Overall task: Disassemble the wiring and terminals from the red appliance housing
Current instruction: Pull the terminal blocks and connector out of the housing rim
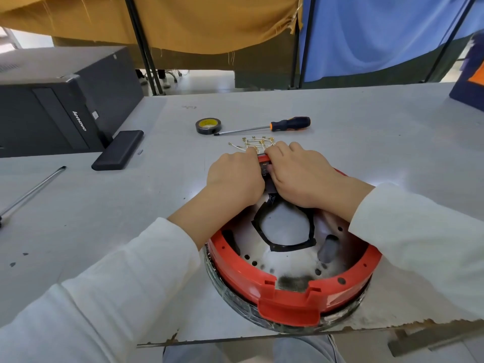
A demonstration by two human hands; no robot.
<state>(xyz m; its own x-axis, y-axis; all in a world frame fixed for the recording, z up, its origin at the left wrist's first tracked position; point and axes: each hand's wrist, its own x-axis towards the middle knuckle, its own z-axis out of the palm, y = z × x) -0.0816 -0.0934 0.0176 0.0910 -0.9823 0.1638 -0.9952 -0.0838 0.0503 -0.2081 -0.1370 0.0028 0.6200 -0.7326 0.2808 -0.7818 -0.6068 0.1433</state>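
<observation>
The red housing (290, 294) sits at the table's (366, 132) near edge. A scatter of brass terminals (252, 143) already lies just beyond it. Both hands, left hand (235, 176) and right hand (301, 174), curl their fingers onto a dark block at its far rim, so some wiring probably remains.

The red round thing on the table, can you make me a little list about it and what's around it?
Housing: red ring-shaped housing at the table's near edge
Left hand: left hand grips the far rim
Right hand: right hand grips the far rim beside it
Loose parts: small brass terminals just beyond the fingers
Tools: screwdriver and tape roll farther back
Left side: black computer case
</observation>
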